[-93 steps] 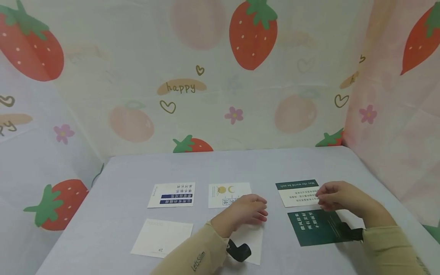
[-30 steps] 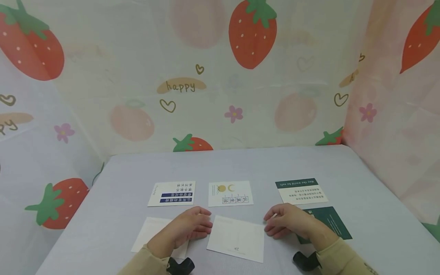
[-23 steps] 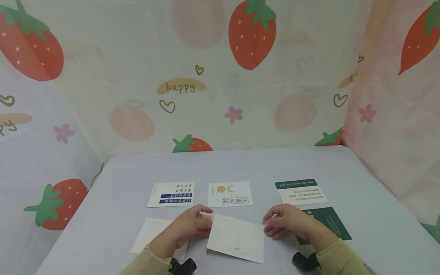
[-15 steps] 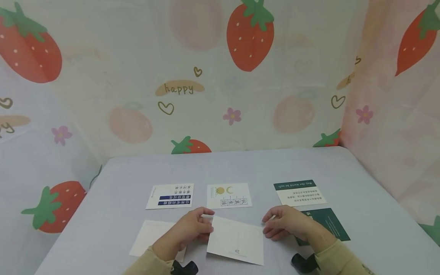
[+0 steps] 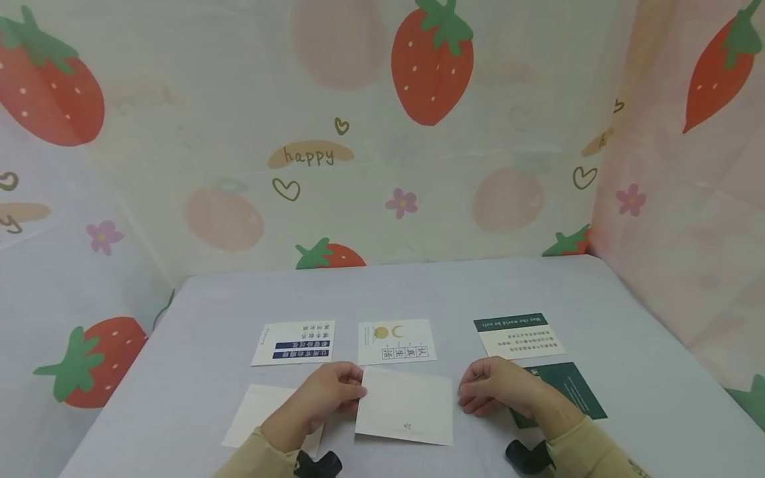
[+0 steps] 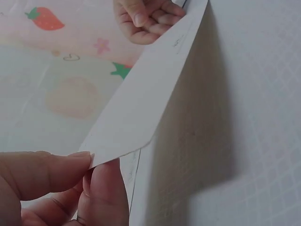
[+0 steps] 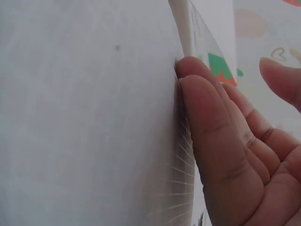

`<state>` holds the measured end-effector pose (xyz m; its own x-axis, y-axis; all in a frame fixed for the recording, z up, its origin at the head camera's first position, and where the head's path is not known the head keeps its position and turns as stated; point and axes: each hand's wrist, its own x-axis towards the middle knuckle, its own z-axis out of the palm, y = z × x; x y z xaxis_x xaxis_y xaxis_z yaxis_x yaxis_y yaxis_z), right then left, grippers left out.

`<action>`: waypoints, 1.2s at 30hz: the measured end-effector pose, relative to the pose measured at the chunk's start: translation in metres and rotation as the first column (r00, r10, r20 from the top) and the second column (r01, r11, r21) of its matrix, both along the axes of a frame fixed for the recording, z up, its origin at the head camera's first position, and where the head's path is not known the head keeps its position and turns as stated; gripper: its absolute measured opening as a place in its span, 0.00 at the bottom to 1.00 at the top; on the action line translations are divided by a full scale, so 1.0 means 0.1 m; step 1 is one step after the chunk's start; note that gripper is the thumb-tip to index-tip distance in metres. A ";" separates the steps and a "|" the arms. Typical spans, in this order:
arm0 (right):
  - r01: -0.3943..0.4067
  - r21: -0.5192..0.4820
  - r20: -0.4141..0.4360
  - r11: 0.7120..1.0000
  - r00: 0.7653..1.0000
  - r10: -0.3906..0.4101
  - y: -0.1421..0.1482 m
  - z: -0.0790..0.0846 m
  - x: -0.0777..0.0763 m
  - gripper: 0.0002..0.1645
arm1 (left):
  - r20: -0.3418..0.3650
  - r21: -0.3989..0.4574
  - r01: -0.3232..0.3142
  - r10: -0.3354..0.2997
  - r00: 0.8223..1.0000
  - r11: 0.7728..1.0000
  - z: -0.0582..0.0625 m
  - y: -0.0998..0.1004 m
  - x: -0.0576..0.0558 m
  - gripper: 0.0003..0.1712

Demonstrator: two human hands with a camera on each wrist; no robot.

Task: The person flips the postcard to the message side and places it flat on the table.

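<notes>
My left hand [image 5: 319, 395] pinches the left edge of a white postcard [image 5: 405, 406] between thumb and fingers. In the left wrist view that postcard [image 6: 141, 89] slants up off the table, its shadow falling beneath it. Its upward face is nearly blank, with a small dark mark near the front edge. Just beyond its right edge is my right hand [image 5: 505, 385], fingers loosely bent and thumb apart. The right wrist view has these fingers [image 7: 207, 108] low at the table surface, gripping nothing.
A blue-striped card [image 5: 303, 344] and a sun-and-moon card [image 5: 397, 341] lie in the back row. Another blank white card [image 5: 257, 413] is partly under my left forearm. On the right, a green-and-white card [image 5: 518, 335] lies behind a dark green card [image 5: 570, 392].
Both hands came to the sides of the middle postcard; the right left the green cards. My left hand then took its left edge, raised it, and the postcard shifted slightly left and turned straighter.
</notes>
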<state>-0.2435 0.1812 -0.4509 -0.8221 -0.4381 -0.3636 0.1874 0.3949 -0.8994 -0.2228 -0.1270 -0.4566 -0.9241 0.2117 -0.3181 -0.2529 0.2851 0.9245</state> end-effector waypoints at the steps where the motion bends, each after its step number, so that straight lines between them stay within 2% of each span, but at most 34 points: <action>1: -0.001 0.003 0.000 1.000 1.000 0.001 0.00 0.00 0.00 0.13 | 0.002 0.004 -0.004 0.004 1.000 1.000 0.01 0.00 -0.01 0.10; 10: -0.032 0.004 -0.010 0.999 0.999 0.032 -0.04 0.01 -0.01 0.12 | 0.016 0.038 0.003 -0.004 1.000 0.999 0.06 0.01 0.01 0.08; 17: -0.060 -0.026 -0.018 0.998 0.998 0.059 -0.06 0.01 -0.01 0.09 | 0.015 0.059 0.016 -0.017 1.000 0.998 0.06 0.02 0.01 0.08; 30: -0.038 -0.015 -0.047 0.999 0.998 0.037 -0.10 0.06 -0.02 0.04 | 0.021 0.091 0.003 -0.005 1.000 0.996 0.08 0.00 0.01 0.08; 36: 0.005 -0.005 -0.083 1.000 0.997 -0.005 -0.09 0.07 -0.06 0.05 | 0.037 0.095 -0.045 0.042 0.998 0.994 0.09 -0.01 0.00 0.12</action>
